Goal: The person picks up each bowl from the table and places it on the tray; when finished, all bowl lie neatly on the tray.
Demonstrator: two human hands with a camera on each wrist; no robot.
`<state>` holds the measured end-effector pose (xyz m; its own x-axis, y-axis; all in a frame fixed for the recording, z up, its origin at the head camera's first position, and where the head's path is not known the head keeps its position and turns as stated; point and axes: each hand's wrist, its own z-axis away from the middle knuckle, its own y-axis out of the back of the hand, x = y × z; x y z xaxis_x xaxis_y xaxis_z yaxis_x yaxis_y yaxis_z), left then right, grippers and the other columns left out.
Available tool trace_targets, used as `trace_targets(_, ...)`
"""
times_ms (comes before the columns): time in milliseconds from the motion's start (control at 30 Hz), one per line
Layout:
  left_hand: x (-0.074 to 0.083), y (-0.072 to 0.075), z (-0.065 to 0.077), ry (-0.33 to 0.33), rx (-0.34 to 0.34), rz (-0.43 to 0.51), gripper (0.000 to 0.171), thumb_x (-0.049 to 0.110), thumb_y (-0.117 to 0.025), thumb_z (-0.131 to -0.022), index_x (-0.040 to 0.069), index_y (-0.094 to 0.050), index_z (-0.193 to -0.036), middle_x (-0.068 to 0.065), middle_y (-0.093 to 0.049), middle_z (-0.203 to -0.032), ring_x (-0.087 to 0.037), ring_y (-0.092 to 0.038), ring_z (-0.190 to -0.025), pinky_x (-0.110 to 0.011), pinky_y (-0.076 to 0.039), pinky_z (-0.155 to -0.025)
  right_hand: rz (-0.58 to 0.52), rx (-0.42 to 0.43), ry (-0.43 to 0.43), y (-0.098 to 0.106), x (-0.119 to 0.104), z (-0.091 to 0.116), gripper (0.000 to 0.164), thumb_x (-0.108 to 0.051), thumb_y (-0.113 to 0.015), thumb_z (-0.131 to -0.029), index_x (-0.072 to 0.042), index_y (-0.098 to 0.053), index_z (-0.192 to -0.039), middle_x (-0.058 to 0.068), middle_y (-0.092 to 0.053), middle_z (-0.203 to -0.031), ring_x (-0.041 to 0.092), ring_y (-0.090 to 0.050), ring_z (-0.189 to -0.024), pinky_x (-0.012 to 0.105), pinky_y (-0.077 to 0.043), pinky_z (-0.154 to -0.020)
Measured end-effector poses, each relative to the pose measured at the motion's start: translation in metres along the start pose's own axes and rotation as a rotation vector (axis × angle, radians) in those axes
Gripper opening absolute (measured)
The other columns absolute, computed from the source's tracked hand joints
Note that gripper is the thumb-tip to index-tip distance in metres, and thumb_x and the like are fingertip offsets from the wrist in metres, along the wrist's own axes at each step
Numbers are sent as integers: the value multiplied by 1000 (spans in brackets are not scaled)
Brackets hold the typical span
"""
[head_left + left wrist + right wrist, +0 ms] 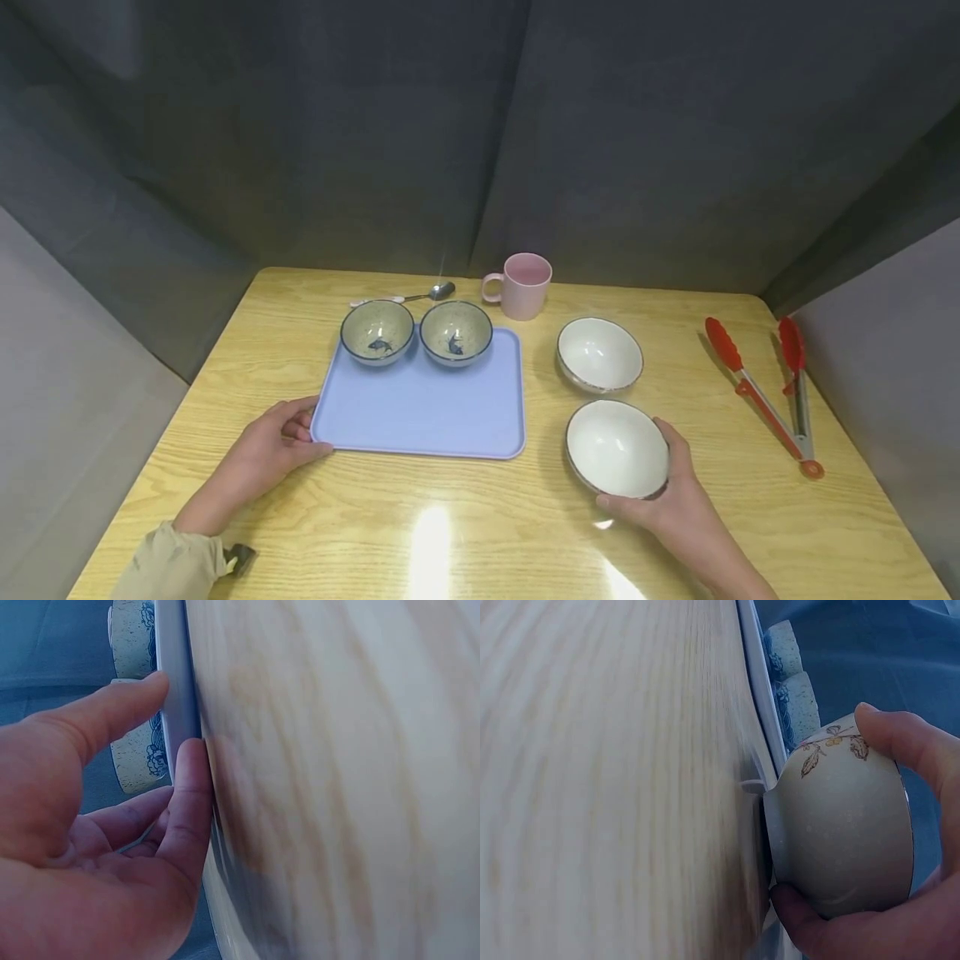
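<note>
Two bowls [454,325] far on tray [427,412] | left hand [270,446] grips its near-left corner | right hand [675,496] grips near white bowl [617,448]

My left hand [264,450] grips the near left corner of a pale blue rectangular tray [423,417]; my right hand [678,500] holds a dark-rimmed round white bowl [617,448]. A second round white bowl [599,355] stands just beyond it. Two grey-green bowls with blue rims [456,329] sit side by side along the tray's far edge. A silver spoon [441,291] lies behind them, left of a pink cylindrical mug [525,296]. Red-and-silver tongs [772,421] lie spread at the right of the yellow wood-grain table [360,525].
</note>
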<state>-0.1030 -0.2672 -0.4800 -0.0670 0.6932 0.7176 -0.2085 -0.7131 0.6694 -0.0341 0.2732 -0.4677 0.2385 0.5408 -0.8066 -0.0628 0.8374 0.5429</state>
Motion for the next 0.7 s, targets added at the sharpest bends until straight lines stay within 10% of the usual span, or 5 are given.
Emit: trace_targets(700,-1,-1,-1,6,-1,4,81,21,-91,-95,-5,-52,-162,-13,-66,-123,-22,-64,-107,-21,-56,-79,-68,-76,132,-12,-29,-11,135,-21,-105,-78,-16,-13,-177,23,-36,-172,48,-56,-147,20,-51,-101)
